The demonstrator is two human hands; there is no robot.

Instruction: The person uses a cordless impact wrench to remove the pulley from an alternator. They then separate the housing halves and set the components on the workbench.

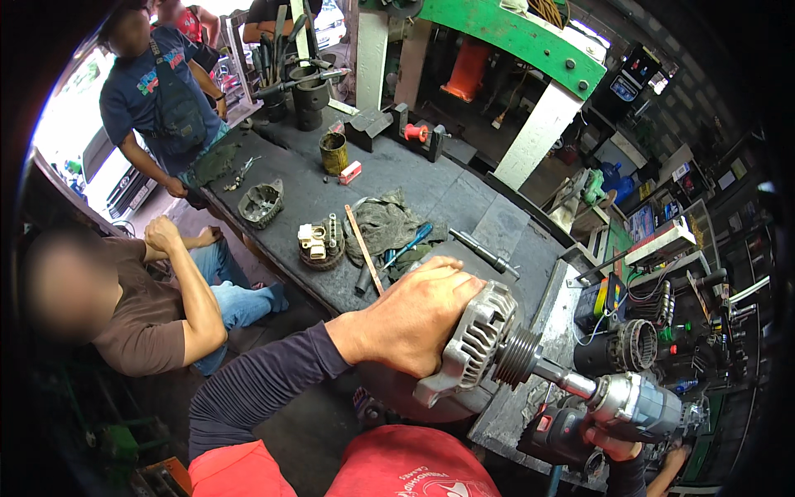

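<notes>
My left hand (410, 319) is wrapped round the back of a silver alternator (476, 340), holding it above the near edge of the bench. A dark grooved pulley (517, 358) on the alternator points right. Against the pulley's centre sits a long socket (567, 379), fitted on a grey and black cordless impact wrench (638, 406). My right hand (617, 447) grips the wrench's handle from below; its fingers are partly hidden. Wrench, socket and pulley lie in one slanting line.
On the bench (431, 186) lie a dark rag (381, 224), a blue screwdriver (414, 238), a steel shaft (486, 253), a metal housing (261, 204) and a rusty can (334, 154). One person (137, 306) sits left; another (161, 99) stands behind. Another hand (675, 457) shows lower right.
</notes>
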